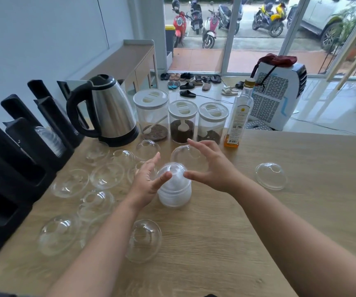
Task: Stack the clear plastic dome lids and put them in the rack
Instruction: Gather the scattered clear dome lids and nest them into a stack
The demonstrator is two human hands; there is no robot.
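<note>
My left grip (pixel 149 181) and right grip (pixel 211 168) flank a partial stack of dome lids (pixel 173 187) on the worktop (pixel 258 232), fingers spread, thumbs touching its top, neither closed. Many loose lids (pixel 106 175) remain left of my grips; the rack (pixel 12 168) beyond already holds some.

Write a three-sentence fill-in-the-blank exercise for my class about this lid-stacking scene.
1. The stack of dome lids stands between the person's two ____.
2. The kettle stands to the ____ of the three jars.
3. The black rack lines the table's ____ edge.

Missing words: hands; left; left
</note>
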